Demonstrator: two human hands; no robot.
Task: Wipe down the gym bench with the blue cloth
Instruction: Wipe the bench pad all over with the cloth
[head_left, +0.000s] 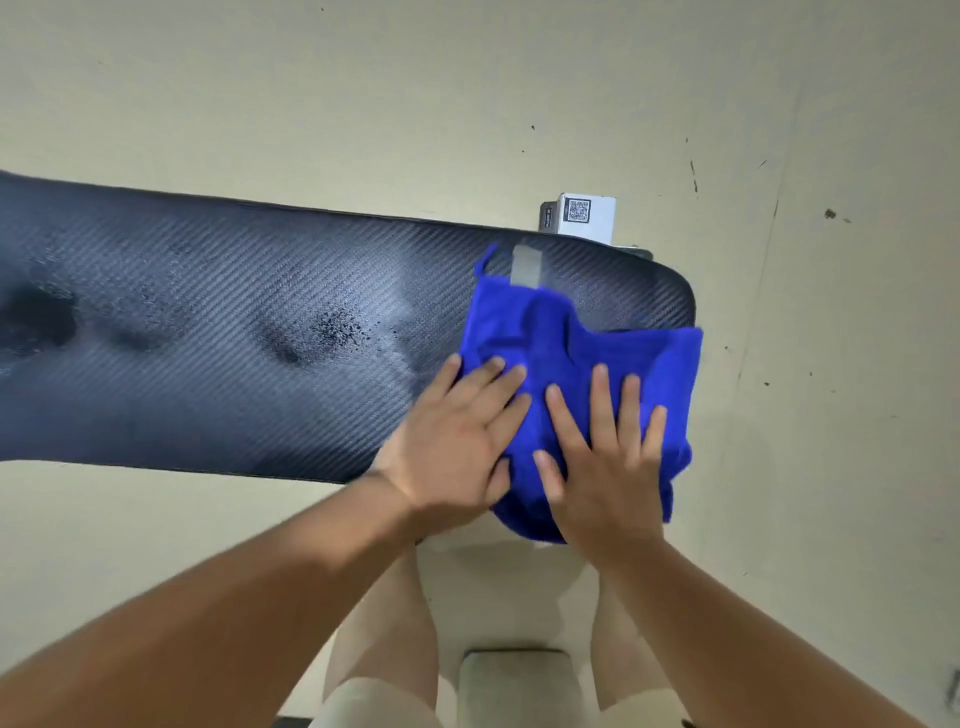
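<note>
From the left edge of the frame the gym bench (208, 332) runs across as a long dark worktop with a woven, carbon-look cover, and its left and middle stretches carry dark blotches and a speckled patch, which I take for damp or grime not yet wiped. Just right of centre the left hand (457, 441) lies flat and open, fingers spread, its fingertips on the near left edge of the blue cloth (566, 353) and its palm partly on the bare pad. Beside it the right hand (608, 467) is likewise open and pressed flat on the cloth, gripping nothing. The cloth sits bunched at the bench's right end, its right and lower parts hanging over the edges. That overhang is the first risk: with only flat palms holding it, a hard push rightward could slide the cloth off the end onto the floor. The rumpled folds could also skip over the surface and leave streaks, and a grey tab (525, 266) showing just above the cloth could snag it. In the upper right, behind the bench, a small white box (587, 215) with a printed code stands close enough that a long stroke might knock it.
</note>
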